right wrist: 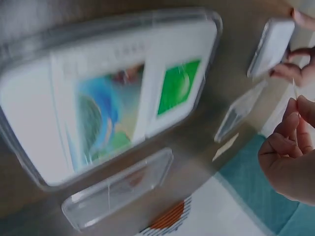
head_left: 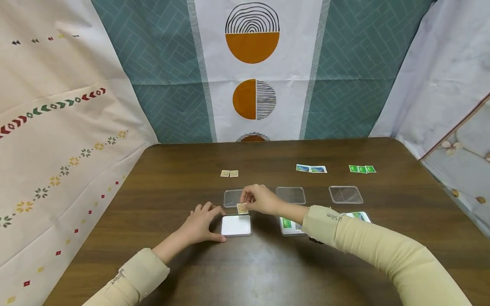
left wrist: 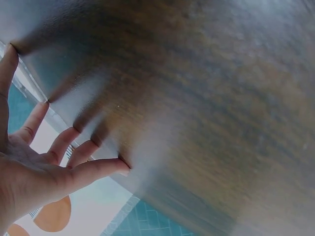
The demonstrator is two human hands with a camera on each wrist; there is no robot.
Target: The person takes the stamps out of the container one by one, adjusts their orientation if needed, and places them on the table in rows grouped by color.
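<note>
Between thumb and fingertips, my right hand (head_left: 264, 200) pinches a small tan stamp (head_left: 242, 208) just beyond the far edge of a shallow case with a white inside (head_left: 236, 225). The right wrist view shows the stamp nearly edge-on. My left hand (head_left: 200, 223) spreads its fingers at the left side of that case, thumb near the front corner and forefinger near the back one. In the left wrist view, the fingertips (left wrist: 124, 166) rest on the wooden table. A clear lid (head_left: 231, 198) lies behind the case, partly covered by my right hand.
Two tan stamps (head_left: 229, 173), two blue stamps (head_left: 311, 168) and several green stamps (head_left: 362, 169) lie in rows at the back. Clear lids (head_left: 291, 195) (head_left: 346, 194) lie nearer. Under my right sleeve are a case with stamps (head_left: 287, 226) and another filled case (head_left: 360, 216).
</note>
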